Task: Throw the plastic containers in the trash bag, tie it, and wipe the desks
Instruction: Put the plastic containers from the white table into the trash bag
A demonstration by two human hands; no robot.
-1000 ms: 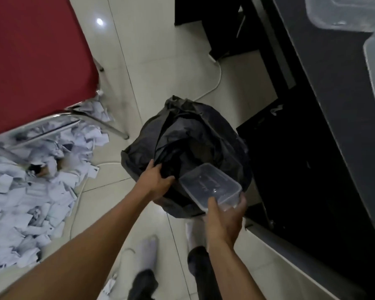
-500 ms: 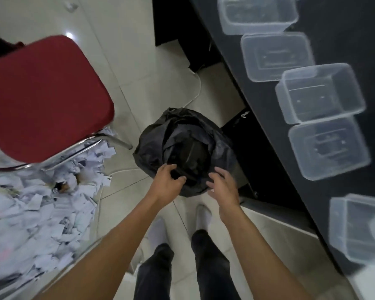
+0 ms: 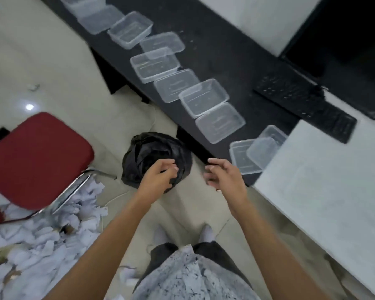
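Observation:
A black trash bag (image 3: pixel 147 152) stands open on the floor beside the black desk (image 3: pixel 221 53). My left hand (image 3: pixel 158 178) grips the near rim of the bag, fingers curled into the plastic. My right hand (image 3: pixel 223 176) hovers to the right of the bag, just short of the desk's edge, with fingers loosely curled and nothing in them. Several clear plastic containers (image 3: pixel 204 97) lie in a row along the desk's front edge. The nearest two containers (image 3: pixel 258 152) overlap just beyond my right hand.
A white desk (image 3: pixel 316 187) adjoins the black one on the right. A black keyboard (image 3: pixel 305 102) and a dark monitor (image 3: pixel 344 40) sit behind the containers. A red chair (image 3: pixel 37 156) stands left of the bag, over a heap of shredded paper (image 3: pixel 30 245).
My right hand dropped the container it held into the bag and has drawn away to the right, empty. My left hand kept hold of the rim. The view lifted toward the desk.

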